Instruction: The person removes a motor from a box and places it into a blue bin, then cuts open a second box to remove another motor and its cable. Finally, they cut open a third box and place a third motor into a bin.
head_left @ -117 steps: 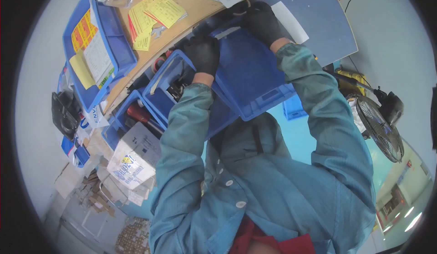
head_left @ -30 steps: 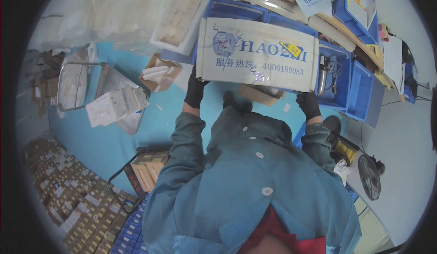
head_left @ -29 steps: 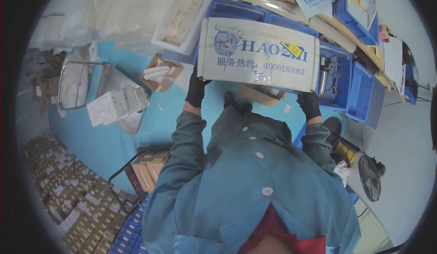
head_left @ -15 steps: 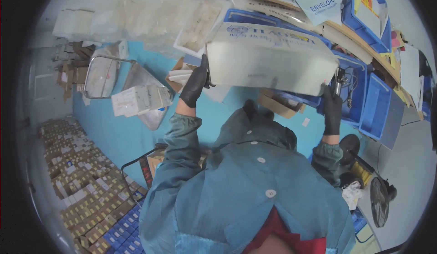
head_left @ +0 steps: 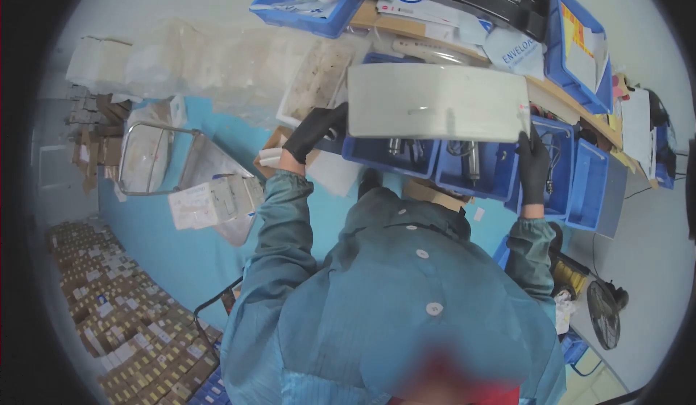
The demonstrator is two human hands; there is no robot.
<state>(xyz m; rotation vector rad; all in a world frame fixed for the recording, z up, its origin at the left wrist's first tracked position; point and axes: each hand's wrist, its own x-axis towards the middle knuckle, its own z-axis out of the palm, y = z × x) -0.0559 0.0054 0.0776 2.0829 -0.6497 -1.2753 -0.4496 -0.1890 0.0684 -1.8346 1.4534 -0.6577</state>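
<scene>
Gripping a white corrugated box (head_left: 438,102) by its 2 short ends: left hand (head_left: 315,131), black-gloved, clenched round the left end; right hand (head_left: 534,167), also gloved, clamped on the lower right corner. Held up level between both hands, just above the blue bins (head_left: 395,157) of tools beyond the wrists. Probably light but bulky, stiff-walled, smooth enough to slip on gloves; best taken low at opposite ends. No print legible on the side facing up. Beyond the right hand, on the tabletop (head_left: 562,94), a white envelope (head_left: 516,46) reading "ENVELO".
</scene>
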